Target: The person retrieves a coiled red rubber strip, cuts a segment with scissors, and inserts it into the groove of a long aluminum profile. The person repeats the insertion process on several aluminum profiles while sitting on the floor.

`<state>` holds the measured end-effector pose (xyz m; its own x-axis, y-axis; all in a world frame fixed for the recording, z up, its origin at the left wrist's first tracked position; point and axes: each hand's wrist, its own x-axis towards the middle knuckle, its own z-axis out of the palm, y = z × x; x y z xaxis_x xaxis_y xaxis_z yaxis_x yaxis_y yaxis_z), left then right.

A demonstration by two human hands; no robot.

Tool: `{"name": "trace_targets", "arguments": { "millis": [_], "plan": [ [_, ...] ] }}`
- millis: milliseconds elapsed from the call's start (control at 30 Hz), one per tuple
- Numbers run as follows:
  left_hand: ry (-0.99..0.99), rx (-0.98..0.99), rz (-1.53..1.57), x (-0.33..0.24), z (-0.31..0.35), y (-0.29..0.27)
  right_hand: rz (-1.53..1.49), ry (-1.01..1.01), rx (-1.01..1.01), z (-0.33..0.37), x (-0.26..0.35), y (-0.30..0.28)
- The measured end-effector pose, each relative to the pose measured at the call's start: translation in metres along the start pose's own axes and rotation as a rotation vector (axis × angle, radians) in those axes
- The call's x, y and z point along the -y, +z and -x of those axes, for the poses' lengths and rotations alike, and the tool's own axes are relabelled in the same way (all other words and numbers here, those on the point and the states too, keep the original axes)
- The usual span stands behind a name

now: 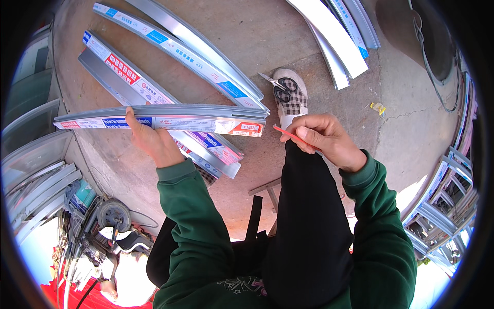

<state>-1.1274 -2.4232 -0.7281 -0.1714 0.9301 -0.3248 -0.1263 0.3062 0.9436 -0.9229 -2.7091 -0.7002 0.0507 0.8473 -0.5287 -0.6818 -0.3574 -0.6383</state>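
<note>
My left hand (149,141) is closed around a long aluminium profile (206,116), held level across in front of me. Its side carries printed film in white, blue and red, with an orange-red patch near the right end. A thin red stick-like piece (292,135) is pinched between the thumb and fingers of my right hand (329,138). Its tip points toward the right end of the profile, with a small gap between them; its exact kind is unclear. Beyond my right hand, black-handled scissors (283,90) rest on my checked shoe (296,105).
More film-covered aluminium profiles (175,49) lie on the concrete floor (247,31) at the far left, partly crossing. Another group of profiles (332,38) lies at the far right. Metal frames (442,206) stand along the right side, and a wheel (114,215) sits lower left.
</note>
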Motion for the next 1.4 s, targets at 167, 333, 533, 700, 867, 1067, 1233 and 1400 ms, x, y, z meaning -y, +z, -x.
{"name": "trace_targets", "arguments": {
  "millis": [167,333,533,700,867,1067,1233,1400],
  "plan": [
    [-0.01,0.008,0.01,0.001,0.001,0.001,-0.072,-0.043,0.057,0.001,0.001,-0.002],
    [-0.027,0.022,0.021,0.002,0.0,0.001,0.128,0.053,-0.15,0.004,0.008,0.005],
    [-0.029,0.035,0.028,0.004,0.001,0.001,0.562,-0.112,-0.22,-0.002,0.0,0.009],
    [-0.04,0.024,-0.009,0.005,0.003,0.002,0.632,-0.182,-0.25,-0.001,-0.003,0.008],
    [-0.039,0.024,-0.021,0.006,0.002,0.001,0.67,-0.182,-0.261,0.0,0.0,0.009],
    [-0.042,0.031,-0.015,0.007,0.0,-0.002,0.791,-0.247,-0.275,-0.002,0.0,0.01],
    [-0.047,0.032,0.005,0.009,-0.001,-0.003,0.925,-0.275,-0.267,-0.001,0.004,0.011],
    [-0.067,0.028,0.015,0.01,-0.003,-0.003,0.961,-0.32,-0.286,0.0,0.007,0.013]
  ]
}}
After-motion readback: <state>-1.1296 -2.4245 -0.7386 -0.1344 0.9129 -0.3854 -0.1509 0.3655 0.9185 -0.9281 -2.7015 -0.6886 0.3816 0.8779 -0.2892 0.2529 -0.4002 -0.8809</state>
